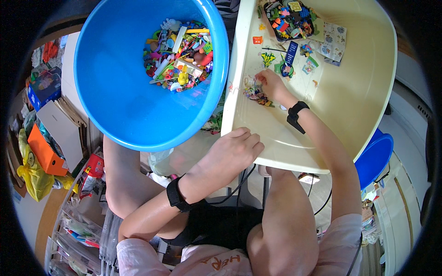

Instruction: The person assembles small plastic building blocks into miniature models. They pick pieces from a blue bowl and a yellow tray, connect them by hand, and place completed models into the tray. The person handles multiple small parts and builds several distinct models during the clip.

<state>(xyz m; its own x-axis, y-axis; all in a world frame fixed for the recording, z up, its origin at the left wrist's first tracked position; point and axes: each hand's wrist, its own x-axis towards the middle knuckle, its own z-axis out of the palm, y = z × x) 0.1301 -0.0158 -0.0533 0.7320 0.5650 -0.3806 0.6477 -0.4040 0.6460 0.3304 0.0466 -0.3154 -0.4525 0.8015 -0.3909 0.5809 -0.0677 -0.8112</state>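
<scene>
My left hand (232, 152) rests with curled fingers on the near rim of the cream table (354, 92), holding nothing I can see. My right hand (271, 83) reaches across the table and its fingers touch a small clear bag of colourful bits (254, 92). Whether it grips the bag is unclear. A big blue tub (119, 92) stands to the left of the table, with a heap of small colourful toys (182, 55) inside. Both wrists wear black bands.
A black tray of colourful pieces (290, 20) sits at the table's far edge, with sticker sheets (334, 41) and small cards beside it. A second blue tub (375, 156) is under the table's right side. Boxes, an orange carton (43, 154) and clear drawers crowd the floor on the left.
</scene>
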